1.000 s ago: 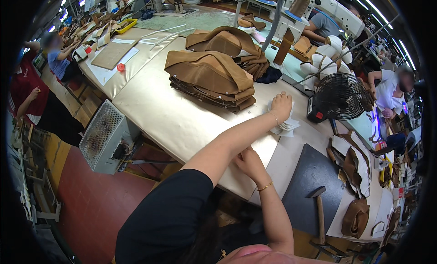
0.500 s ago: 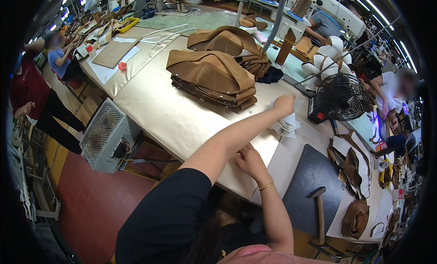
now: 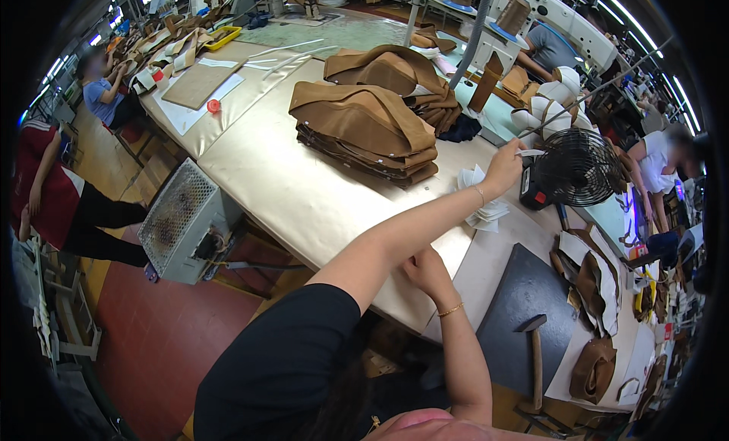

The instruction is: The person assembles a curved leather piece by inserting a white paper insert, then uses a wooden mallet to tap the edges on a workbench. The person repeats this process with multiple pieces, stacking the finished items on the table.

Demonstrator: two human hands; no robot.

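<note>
Toward the far right edge of the gold-coloured tabletop (image 3: pixel 250 164), the left hand (image 3: pixel 504 170) is raised just beside a black fan (image 3: pixel 579 167), thumb and fingertips pinching a thin white piece (image 3: pixel 530 152) that juts out to the right. Below that wrist, a loose pile of white pieces (image 3: pixel 488 217) lies fanned on the tabletop, partly covered by the forearm. The right hand (image 3: pixel 427 271) sits by the near edge, fingers curled in and half hidden behind the left forearm — whether they hold anything, I cannot tell. A thick stack of brown pieces (image 3: pixel 364 133) rests around the middle, with a second brown stack (image 3: pixel 387 67) behind it, nearer the far edge. Toward the left end, a tan board (image 3: pixel 201 84) lies on a white sheet (image 3: pixel 176 116), a small red container (image 3: pixel 214 106) near its corner. By the near right corner there is a dark slab (image 3: pixel 509 297) — a hammer (image 3: pixel 537 361) lies across it, its handle reaching toward the near edge.
</note>
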